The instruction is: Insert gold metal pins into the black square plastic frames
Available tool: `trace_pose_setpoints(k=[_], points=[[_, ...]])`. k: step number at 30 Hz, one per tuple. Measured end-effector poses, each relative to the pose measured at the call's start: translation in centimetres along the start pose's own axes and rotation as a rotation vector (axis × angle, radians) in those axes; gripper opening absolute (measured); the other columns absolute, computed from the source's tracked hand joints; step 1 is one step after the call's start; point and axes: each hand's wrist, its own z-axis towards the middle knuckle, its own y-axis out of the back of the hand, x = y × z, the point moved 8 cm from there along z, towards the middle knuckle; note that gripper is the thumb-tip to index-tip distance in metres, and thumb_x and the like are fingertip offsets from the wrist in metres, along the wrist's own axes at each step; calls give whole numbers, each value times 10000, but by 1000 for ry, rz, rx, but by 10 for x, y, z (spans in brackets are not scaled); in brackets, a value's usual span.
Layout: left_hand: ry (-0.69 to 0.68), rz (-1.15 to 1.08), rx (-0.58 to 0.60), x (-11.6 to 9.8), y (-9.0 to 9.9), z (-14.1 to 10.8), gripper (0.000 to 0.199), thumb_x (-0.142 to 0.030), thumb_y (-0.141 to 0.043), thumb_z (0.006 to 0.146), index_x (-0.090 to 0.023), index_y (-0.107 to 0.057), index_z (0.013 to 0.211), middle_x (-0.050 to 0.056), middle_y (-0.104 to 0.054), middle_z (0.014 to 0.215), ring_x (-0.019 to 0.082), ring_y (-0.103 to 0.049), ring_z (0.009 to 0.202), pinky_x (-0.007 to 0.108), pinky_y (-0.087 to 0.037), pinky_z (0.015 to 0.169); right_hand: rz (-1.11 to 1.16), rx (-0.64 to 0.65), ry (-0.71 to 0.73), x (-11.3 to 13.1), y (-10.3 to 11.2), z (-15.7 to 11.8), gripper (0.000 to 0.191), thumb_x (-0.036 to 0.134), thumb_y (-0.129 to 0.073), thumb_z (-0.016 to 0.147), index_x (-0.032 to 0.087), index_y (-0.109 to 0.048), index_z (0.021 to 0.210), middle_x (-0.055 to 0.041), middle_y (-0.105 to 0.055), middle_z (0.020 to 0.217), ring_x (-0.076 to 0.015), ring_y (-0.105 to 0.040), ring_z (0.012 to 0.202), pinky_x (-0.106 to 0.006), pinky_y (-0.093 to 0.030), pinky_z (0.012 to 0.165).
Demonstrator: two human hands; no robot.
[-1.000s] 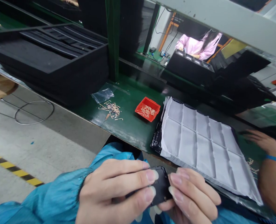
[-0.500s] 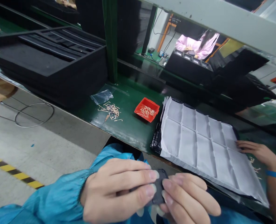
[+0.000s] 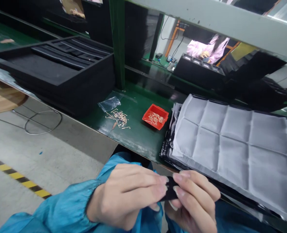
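Note:
Between both hands, low in the middle of the view, is a small flat black plastic piece [image 3: 170,191]. My left hand [image 3: 130,194] pinches its left side with the fingertips on top. From the other side my right hand [image 3: 194,197] grips it with thumb and fingers. Much of the piece is hidden under the fingers. Beyond my hands, a red bin [image 3: 146,119] on the green bench holds small thin pale parts [image 3: 156,118]. A loose pile of similar small parts [image 3: 120,119] lies left of the bin.
A clear plastic bag [image 3: 109,103] lies behind the pile. Stacked black foam trays [image 3: 90,77] stand at the left by a green post [image 3: 118,45]. On the right are black trays covered by a white sheet [image 3: 233,142]. A person in pink [image 3: 218,50] sits across the bench.
The black piece has tilted and shows less of its face. Another person's hand has left the right side, and the white-covered tray there reaches farther right. The view has shifted slightly.

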Motion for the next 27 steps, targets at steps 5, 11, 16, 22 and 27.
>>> trace_pose_setpoints(k=[5,11,16,22,27], points=[[141,74,-49,18,-1,-14,269,-19,-534,937,-135,-697,1116,77,-817,1018,184,-758,891,317,-604,796,24,190,-113,-18,-21,-5,231,95,-622,948,174,-634,731,-14,-638,687,-177,-625,671,-335,-516,582],[842,420,-6,213,57,19,239,-116,-501,1007,-114,-729,938,94,-774,957,200,-717,921,303,-543,858,-41,593,-649,-71,-71,-98,326,353,-608,1004,191,-640,1284,-124,-739,1110,-233,-731,917,-362,-619,759],[879,426,228,361,4,136,246,-337,-659,1002,-147,-687,1157,83,-707,1174,225,-701,1008,405,-608,880,251,718,-773,-75,-119,-169,162,312,-610,997,240,-727,1082,-60,-773,963,-227,-770,878,-303,-639,739],[795,525,345,401,-29,196,374,-360,-641,1012,-162,-613,1327,116,-626,1350,268,-661,1156,482,-580,971,304,640,-758,-96,-125,-181,212,291,-542,1019,255,-725,919,-22,-755,785,-201,-757,695,-267,-621,633],[813,616,407,345,29,88,75,-202,-688,949,-134,-700,979,103,-682,1148,269,-619,1150,455,-503,1030,344,654,-831,-104,-121,-191,181,266,-570,1002,254,-733,923,-33,-756,808,-214,-763,738,-284,-622,664]])
